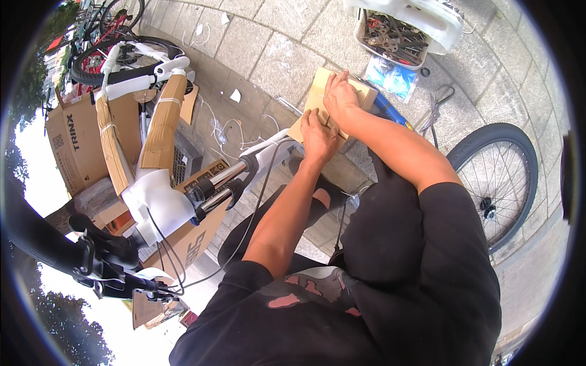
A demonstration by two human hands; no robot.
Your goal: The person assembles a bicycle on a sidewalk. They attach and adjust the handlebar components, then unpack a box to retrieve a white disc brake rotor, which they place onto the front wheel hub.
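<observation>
A small tan cardboard box (317, 91) rests on the paving in front of me, its flat flaps spread around my hands. My left hand (320, 137) is bent over the near side, fingertips pressed to the cardboard. Just beyond it and to the right, my right hand (342, 97) grips the box with curled fingers. Whatever may lie under my palms is hidden. Beside the box on the right are a blue tube-shaped tool (392, 112) and a clear bag with blue contents (391, 78).
At left stands a partly wrapped bicycle frame (160, 204) with cardboard sleeves and hanging cables. A loose wheel (530, 177) lies at right. A tool bin (390, 58) sits at the far right. Cardboard boxes (91, 137) and white scraps (235, 96) are on the left.
</observation>
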